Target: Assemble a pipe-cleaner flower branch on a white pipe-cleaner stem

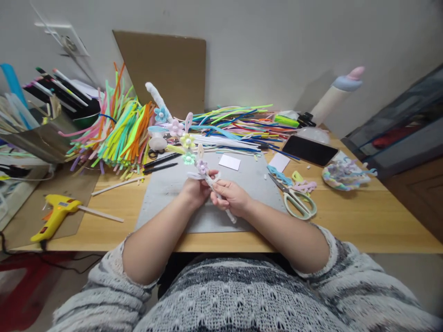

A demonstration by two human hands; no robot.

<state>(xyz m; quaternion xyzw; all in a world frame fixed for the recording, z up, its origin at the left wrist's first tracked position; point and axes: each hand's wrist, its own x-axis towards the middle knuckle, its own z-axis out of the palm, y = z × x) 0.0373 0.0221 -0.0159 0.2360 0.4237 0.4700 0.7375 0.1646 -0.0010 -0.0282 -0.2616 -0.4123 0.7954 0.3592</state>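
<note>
Both hands hold a white fuzzy pipe-cleaner stem (pixel 231 216) over a grey cutting mat (pixel 166 193). My left hand (pixel 195 190) grips its upper part, just under a small purple flower (pixel 202 167). My right hand (pixel 231 196) closes around the stem's middle, and the lower end sticks out below it. More pipe-cleaner flowers, blue (pixel 161 113), pink (pixel 176 127), yellow (pixel 187 140) and green (pixel 188 158), run up and left from the purple one.
Piles of coloured pipe cleaners (pixel 121 129) lie at the back. Green scissors (pixel 297 203), a phone (pixel 309 150), two white cards (pixel 230 162) and a woven dish (pixel 341 175) are to the right. A yellow glue gun (pixel 55 216) lies at the left; pens (pixel 161 165) rest beside the mat.
</note>
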